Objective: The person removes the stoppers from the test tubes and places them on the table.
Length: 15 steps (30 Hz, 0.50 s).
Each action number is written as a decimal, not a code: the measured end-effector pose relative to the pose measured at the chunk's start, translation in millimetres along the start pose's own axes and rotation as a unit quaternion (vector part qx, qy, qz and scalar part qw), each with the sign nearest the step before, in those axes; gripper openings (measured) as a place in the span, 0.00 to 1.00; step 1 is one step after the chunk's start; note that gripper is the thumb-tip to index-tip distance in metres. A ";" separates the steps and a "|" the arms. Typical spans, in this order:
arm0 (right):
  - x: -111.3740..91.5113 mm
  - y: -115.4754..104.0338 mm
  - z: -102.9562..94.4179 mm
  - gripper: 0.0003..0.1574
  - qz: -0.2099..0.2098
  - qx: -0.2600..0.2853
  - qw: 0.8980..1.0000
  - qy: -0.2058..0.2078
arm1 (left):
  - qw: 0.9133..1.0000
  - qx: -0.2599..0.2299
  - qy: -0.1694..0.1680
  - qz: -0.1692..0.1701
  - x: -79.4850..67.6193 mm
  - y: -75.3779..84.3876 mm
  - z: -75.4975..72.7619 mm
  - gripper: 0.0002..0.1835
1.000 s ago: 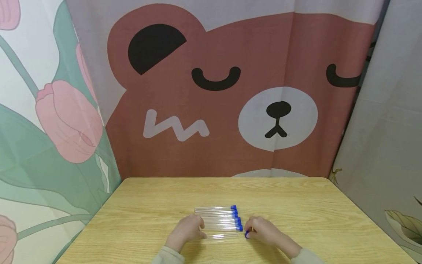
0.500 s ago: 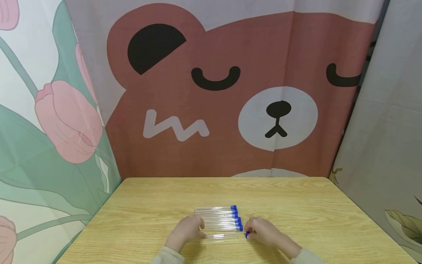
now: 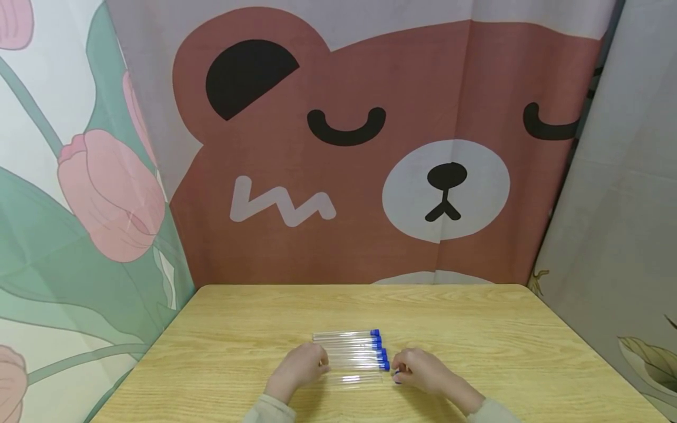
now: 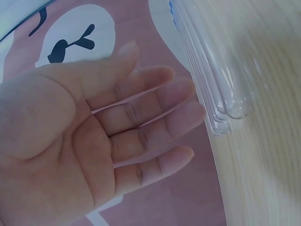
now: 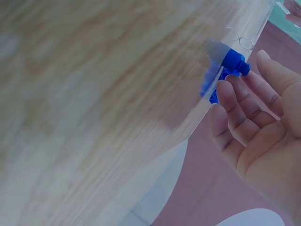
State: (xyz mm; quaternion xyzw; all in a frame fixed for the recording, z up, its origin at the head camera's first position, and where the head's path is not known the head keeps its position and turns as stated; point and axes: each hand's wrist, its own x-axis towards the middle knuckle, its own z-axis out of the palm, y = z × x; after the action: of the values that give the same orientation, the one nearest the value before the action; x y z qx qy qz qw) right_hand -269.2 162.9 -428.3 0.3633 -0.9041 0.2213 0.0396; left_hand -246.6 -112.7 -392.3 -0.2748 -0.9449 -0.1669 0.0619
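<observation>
On the wooden table, several clear tubes (image 3: pixel 349 352) lie side by side with blue caps (image 3: pixel 376 341) on their right ends. Nearer the front lies a separate clear tube (image 3: pixel 351 379), its right end uncapped. My left hand (image 3: pixel 300 364) is by that tube's left end; in the left wrist view the fingers (image 4: pixel 141 136) are loosely bent and hold nothing. To the right, my right hand (image 3: pixel 423 369) has its fingertips at a loose blue cap (image 5: pixel 235 61) close to the table, mostly hidden in the head view. A slight gap shows between thumb and cap in the right wrist view.
The light wooden table (image 3: pixel 238 317) runs back to a curtain (image 3: pixel 359 252) printed with a bear. A floral curtain (image 3: pixel 63 282) hangs along the left side, and a pale curtain (image 3: pixel 624 235) along the right.
The loose blue cap has turned at my right fingertips and is more covered by them. My left fingertips have lifted slightly off the front tube's left end. The tubes stay put.
</observation>
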 end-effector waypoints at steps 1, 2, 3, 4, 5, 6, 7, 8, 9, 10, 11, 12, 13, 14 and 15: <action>-0.1 0.0 -0.1 0.05 0.002 0.003 1.000 -0.001 | 1.000 -0.001 0.004 0.004 0.1 -0.3 0.5 0.13; -0.4 0.1 -0.3 0.05 0.004 0.007 1.000 -0.001 | 1.000 -0.005 0.005 0.007 0.1 -0.5 1.1 0.15; -0.7 0.1 -0.5 0.05 0.006 0.009 1.000 -0.002 | 1.000 -0.011 0.006 0.010 0.2 -0.8 1.6 0.17; -1.1 0.2 -0.8 0.06 0.007 0.012 1.000 -0.001 | 1.000 -0.015 0.006 0.012 0.2 -1.2 2.2 0.19; -1.5 0.2 -1.2 0.06 0.009 0.016 1.000 -0.001 | 1.000 -0.016 0.006 0.013 0.3 -1.8 2.7 0.20; -1.9 0.3 -1.5 0.07 0.009 0.019 1.000 -0.001 | 1.000 -0.016 0.004 0.013 0.6 -2.4 3.2 0.19; -2.2 0.5 -1.9 0.07 0.008 0.019 1.000 0.001 | 1.000 -0.018 0.002 0.013 0.8 -3.0 3.6 0.19; -2.6 0.8 -2.2 0.07 0.007 0.019 1.000 0.002 | 1.000 -0.021 -0.001 0.012 1.1 -3.5 3.9 0.18; -2.9 1.0 -2.6 0.07 0.006 0.020 1.000 0.002 | 1.000 -0.021 -0.002 0.011 1.6 -4.1 4.0 0.17; -3.1 1.3 -3.0 0.07 0.006 0.022 1.000 0.003 | 1.000 -0.021 -0.004 0.010 2.1 -4.7 4.4 0.16; -3.3 1.6 -3.5 0.07 0.006 0.023 1.000 0.003 | 1.000 -0.024 -0.005 0.009 2.5 -5.3 4.5 0.15; -3.5 2.1 -3.8 0.07 0.007 0.023 1.000 0.004 | 1.000 -0.026 -0.007 0.007 3.0 -5.7 4.6 0.15; -3.8 2.5 -4.3 0.07 0.008 0.024 1.000 0.003 | 1.000 -0.028 -0.007 0.006 3.5 -6.2 4.8 0.15; -3.9 3.0 -4.7 0.08 0.010 0.026 1.000 0.003 | 1.000 -0.027 -0.005 0.006 3.9 -6.7 4.7 0.14; -3.9 3.4 -5.2 0.08 0.012 0.028 1.000 0.002 | 1.000 -0.027 -0.005 0.006 4.3 -7.1 4.6 0.14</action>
State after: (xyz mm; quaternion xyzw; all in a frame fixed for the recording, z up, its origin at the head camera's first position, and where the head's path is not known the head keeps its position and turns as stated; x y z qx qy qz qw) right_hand -269.1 169.7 -425.8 0.3528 -0.9018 0.2479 0.0287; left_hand -254.2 -114.6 -397.8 -0.2827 -0.9386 -0.1910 0.0507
